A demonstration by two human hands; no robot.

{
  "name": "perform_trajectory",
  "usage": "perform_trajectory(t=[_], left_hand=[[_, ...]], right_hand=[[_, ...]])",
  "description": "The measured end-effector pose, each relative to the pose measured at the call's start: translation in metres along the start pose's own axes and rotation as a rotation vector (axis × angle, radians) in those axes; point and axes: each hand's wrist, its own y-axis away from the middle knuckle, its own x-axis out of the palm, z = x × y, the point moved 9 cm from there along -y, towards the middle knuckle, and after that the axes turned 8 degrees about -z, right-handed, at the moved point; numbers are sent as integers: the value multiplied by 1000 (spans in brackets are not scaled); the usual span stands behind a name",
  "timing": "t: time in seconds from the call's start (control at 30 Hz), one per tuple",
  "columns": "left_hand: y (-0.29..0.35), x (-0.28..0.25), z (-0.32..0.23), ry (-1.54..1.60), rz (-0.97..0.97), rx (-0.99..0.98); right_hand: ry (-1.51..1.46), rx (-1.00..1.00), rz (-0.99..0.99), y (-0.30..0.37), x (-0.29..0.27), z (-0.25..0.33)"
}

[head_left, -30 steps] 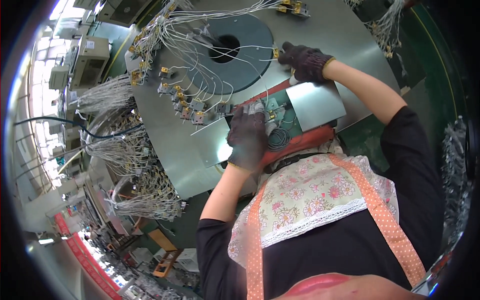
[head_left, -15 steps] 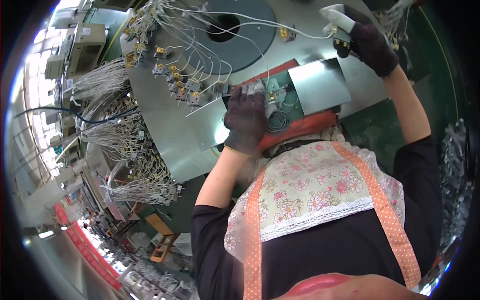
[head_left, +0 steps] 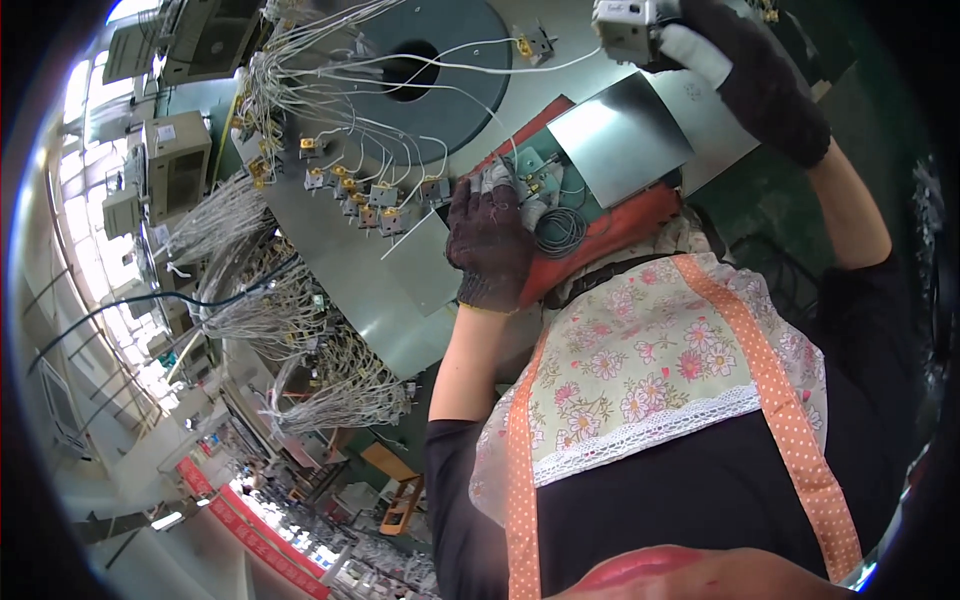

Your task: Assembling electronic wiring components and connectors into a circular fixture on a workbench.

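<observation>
A person in a floral apron is working at a round grey metal worktable strung with white wires. The left hand, in a dark knit glove, is resting flat, fingers loosely spread, on small metal connectors beside a coiled grey cable. The gloved right hand is gripping a small white boxy component, lifted clear above a shiny steel plate.
</observation>
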Motion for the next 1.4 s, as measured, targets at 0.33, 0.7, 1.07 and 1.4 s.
perform_trajectory(t=[0.33,0.7,1.07,1.4], left_hand=[[3,1,6,-12,35,-42],[1,5,10,-32,59,-60],[0,4,10,4,57,-64],[-4,1,7,4,37,-39]], right_hand=[[179,1278,-604,100,-6,-11],[815,953,-215,73,3,-4],[189,1524,-446,101,28,-14],[84,1069,-555,19,44,-32]])
